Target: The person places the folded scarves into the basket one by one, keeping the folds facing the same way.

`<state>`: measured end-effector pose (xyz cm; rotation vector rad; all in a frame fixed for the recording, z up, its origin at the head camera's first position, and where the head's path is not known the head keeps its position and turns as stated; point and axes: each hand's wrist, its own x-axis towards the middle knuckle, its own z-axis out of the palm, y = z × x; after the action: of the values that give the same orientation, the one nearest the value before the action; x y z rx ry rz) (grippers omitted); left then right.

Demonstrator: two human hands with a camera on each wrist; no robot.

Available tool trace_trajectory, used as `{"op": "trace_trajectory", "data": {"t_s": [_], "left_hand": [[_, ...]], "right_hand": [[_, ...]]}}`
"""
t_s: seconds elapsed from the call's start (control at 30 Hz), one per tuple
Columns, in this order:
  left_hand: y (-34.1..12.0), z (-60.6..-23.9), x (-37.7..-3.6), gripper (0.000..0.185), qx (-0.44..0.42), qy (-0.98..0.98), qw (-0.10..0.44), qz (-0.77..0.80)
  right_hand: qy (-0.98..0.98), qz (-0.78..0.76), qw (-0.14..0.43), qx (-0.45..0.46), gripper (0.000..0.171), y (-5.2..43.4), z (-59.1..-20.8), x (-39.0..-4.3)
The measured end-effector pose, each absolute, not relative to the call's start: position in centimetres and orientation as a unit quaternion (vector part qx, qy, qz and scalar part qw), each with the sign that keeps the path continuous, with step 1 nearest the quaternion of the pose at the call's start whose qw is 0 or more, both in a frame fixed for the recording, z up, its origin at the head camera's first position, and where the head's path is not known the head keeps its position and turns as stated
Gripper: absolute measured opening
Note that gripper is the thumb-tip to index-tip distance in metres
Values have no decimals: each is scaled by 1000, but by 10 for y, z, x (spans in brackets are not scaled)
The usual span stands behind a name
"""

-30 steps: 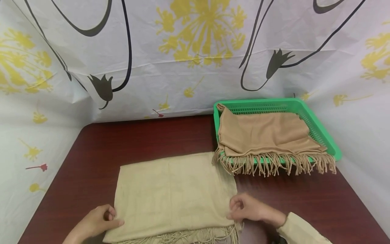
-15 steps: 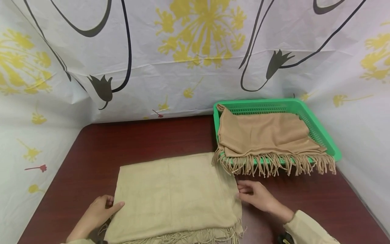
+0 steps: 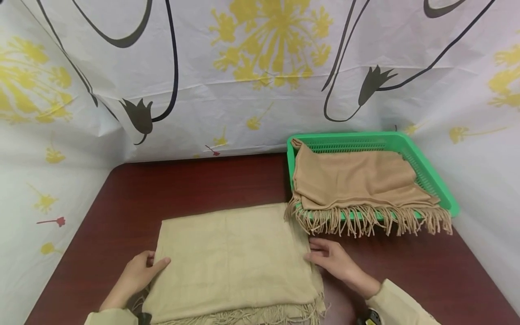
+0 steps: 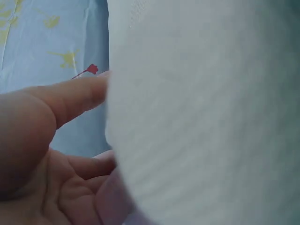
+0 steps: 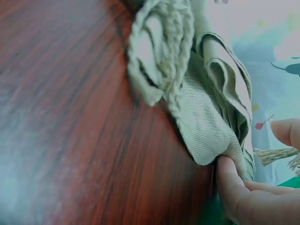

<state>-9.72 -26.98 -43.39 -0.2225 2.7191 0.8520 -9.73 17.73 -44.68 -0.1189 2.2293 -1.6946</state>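
A folded beige fringed scarf [image 3: 231, 262] lies flat on the dark red table, its fringe toward the near edge. My left hand [image 3: 140, 271] holds its left edge, thumb on top and fingers hidden at the edge. Pale blurred cloth [image 4: 201, 117] fills much of the left wrist view and hides those fingertips. On the opposite side, my right hand [image 3: 333, 259] touches the right edge. The right wrist view shows its fingers [image 5: 229, 176] at the bottom of the layered folds, while the thumb [image 5: 287, 132] stands a little apart from the cloth.
At the back right stands a green plastic basket [image 3: 430, 167], close to the scarf's far right corner. A folded tan scarf [image 3: 357, 178] lies in it, fringe hanging over the front rim. A patterned white sheet [image 3: 227, 113] encloses the table [image 3: 195, 185] at the back and sides.
My right hand has moved away from me along the scarf's right edge from its near corner. My left hand has slid a little farther up the left edge. The basket has stayed put.
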Motion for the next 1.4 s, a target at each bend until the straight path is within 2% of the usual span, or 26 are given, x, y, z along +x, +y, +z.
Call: {"op": "trace_trajectory", "data": {"t_s": [0.2, 0.5, 0.93, 1.0, 1.17, 1.4], "left_hand": [[-266, -439, -97, 55, -90, 932, 121, 329], [-263, -449, -106, 54, -143, 858, 175, 460], [-268, -451, -108, 51, -118, 827, 212, 507], [-267, -449, -108, 52, -104, 818, 223, 520], [-265, -446, -107, 53, -94, 802, 240, 539], [-260, -441, -102, 59, -108, 820, 201, 525]], "right_hand": [[737, -642, 210, -8, 62, 173, -451, -100], [686, -685, 245, -5, 60, 168, -454, -107], [634, -721, 280, -4, 50, 158, -454, -114], [656, -704, 273, -7, 50, 156, -454, -116], [754, -621, 212, -23, 55, 152, -456, -120], [776, -606, 171, -42, 64, 149, -455, -119]]}}
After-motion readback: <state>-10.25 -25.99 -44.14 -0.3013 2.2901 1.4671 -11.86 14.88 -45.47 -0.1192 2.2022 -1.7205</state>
